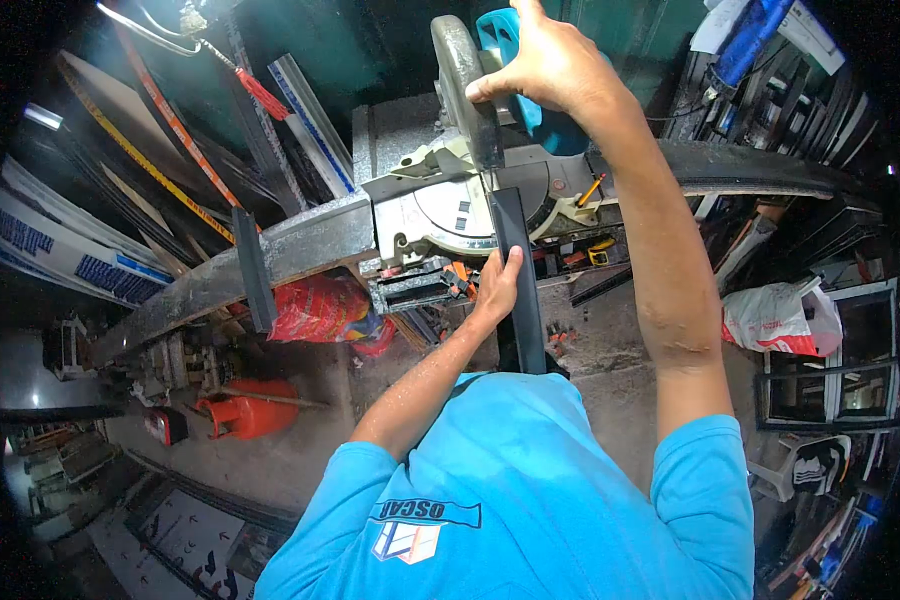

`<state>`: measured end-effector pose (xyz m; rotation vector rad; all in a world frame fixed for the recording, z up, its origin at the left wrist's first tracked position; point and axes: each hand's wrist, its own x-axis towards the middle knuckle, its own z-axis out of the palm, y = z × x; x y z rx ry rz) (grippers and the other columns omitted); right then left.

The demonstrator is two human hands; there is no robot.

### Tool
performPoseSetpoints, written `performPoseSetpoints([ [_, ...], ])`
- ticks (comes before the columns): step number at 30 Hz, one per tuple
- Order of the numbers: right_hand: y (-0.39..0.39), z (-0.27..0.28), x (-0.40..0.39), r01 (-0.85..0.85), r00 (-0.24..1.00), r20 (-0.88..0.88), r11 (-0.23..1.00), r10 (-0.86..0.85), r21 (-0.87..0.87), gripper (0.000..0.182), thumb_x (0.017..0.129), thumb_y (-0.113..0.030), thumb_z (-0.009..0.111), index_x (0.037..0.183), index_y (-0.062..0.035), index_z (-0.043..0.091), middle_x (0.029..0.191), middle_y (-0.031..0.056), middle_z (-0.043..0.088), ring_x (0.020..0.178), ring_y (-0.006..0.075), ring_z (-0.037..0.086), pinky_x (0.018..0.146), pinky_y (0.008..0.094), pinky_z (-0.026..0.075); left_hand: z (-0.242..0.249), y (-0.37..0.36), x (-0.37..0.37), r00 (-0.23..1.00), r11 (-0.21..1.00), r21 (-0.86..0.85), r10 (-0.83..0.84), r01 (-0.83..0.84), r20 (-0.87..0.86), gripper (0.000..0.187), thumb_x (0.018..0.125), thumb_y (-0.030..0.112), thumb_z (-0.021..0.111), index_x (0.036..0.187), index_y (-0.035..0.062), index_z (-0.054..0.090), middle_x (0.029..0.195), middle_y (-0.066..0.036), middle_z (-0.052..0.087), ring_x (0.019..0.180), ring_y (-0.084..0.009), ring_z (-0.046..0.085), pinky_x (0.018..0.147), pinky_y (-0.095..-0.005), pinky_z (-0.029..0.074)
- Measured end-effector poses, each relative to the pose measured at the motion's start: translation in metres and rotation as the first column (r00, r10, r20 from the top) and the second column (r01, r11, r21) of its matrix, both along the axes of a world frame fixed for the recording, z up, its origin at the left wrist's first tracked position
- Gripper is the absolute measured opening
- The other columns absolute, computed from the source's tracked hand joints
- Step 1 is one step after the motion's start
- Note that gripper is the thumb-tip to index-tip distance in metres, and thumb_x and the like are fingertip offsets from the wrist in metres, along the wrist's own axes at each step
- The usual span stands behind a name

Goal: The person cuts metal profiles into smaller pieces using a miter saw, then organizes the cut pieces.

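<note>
A miter saw (457, 210) with a pale base and a teal body (560, 130) is mounted on the long bench. My right hand (555, 62) grips the saw's upper part, its thumb against the grey blade guard (458, 70); some fingers are hidden behind the teal body or cut off at the top edge. A dark rectangular metal bar (526, 310) runs from under the blade area back towards my body. Around its side, my left hand (497, 290) is closed with the thumb along the bar. A yellow pencil (591, 190) lies on the saw base's right side.
A grey beam-like bench (310, 235) extends both ways, with a short dark profile (254, 270) leaning on it. Below are a red plastic bag (320, 308) and an orange gas cylinder (250, 408). A yellow tape measure (600, 252) and a white bag (782, 318) are to the right.
</note>
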<state>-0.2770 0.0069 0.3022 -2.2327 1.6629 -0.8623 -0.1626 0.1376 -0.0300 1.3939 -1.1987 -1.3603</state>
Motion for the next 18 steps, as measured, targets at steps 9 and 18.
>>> performPoseSetpoints([
  [9,0.009,0.003,0.004,0.039,0.999,0.006,0.998,-0.039,0.057,0.090,0.063,-0.034,0.096,0.127,0.0039,0.045,0.113,0.0341,0.067,0.110,0.0472,0.066,0.093,0.0471,0.054,0.001,0.000,0.000,1.000,0.999,-0.033,-0.007,0.008,0.013,0.054,0.107,0.045,0.047,0.124,-0.0053,0.057,0.113,-0.022,0.066,0.108,-0.0347,0.061,0.099,-0.0428,0.044],
  [18,0.010,0.002,0.003,0.033,0.999,0.010,0.999,-0.033,0.037,0.090,0.062,-0.034,0.096,0.126,0.0038,0.045,0.112,0.0348,0.067,0.110,0.0477,0.066,0.093,0.0475,0.054,-0.012,-0.003,0.000,1.000,1.000,-0.018,0.000,0.000,0.025,0.055,0.107,0.045,0.047,0.127,-0.0053,0.057,0.116,-0.025,0.067,0.111,-0.0384,0.062,0.100,-0.0448,0.044],
])
